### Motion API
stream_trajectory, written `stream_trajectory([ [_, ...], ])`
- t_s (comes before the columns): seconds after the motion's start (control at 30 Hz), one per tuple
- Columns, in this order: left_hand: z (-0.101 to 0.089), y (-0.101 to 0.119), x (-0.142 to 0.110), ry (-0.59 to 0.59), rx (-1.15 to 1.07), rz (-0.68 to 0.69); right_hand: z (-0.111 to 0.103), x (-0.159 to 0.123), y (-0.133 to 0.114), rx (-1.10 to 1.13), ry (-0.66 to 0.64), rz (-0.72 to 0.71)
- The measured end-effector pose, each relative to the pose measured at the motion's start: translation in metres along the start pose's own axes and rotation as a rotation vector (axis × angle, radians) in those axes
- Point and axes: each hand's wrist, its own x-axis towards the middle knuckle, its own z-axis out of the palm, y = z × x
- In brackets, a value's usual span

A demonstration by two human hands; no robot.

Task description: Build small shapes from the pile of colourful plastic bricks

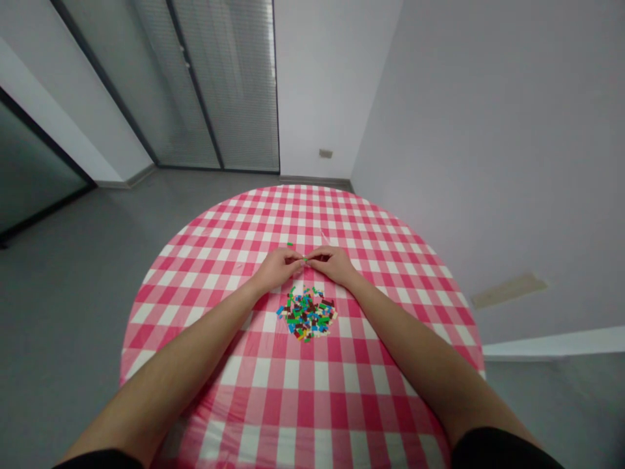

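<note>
My left hand (279, 268) and my right hand (334, 264) meet fingertip to fingertip over the middle of the table. Pinched between them is a small green brick (305, 259), mostly covered by the fingers; whether it is one piece or more I cannot tell. Just beyond my left hand, another green brick (290, 244) lies by itself on the cloth. On the near side of both hands spreads a pile of small toy bricks (308, 314) in green, blue, dark brown, white, red and yellow.
A red-and-white checked cloth (312, 378) covers the round table, wrinkled at the near left. Past the far edge stand a glass partition with blinds (234, 85) and a white wall with a socket plate (325, 154). Another wall (512, 163) rises on the right.
</note>
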Motion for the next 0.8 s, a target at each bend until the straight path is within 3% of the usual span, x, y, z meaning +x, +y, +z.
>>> stream_trajectory([
  [0.1, -0.001, -0.002, 0.000, 0.050, 0.070, 0.030, 0.001, 0.000, 0.000, -0.017, -0.009, -0.014],
  [0.23, -0.011, -0.004, 0.003, 0.165, 0.380, 0.076, 0.000, 0.000, -0.001, -0.111, 0.024, -0.005],
  [0.33, -0.018, -0.008, 0.004, 0.213, 0.547, 0.022, 0.000, 0.001, 0.000, -0.141, 0.042, 0.035],
  [0.53, -0.018, -0.015, 0.006, 0.246, 0.600, -0.072, -0.001, 0.002, 0.000, -0.127, 0.034, 0.065],
  [0.63, -0.018, -0.014, 0.003, 0.238, 0.609, -0.040, -0.001, 0.001, 0.001, -0.114, 0.033, 0.076],
  [0.8, -0.017, -0.008, -0.004, 0.117, 0.688, 0.075, -0.002, 0.000, 0.000, -0.113, 0.035, 0.087],
])
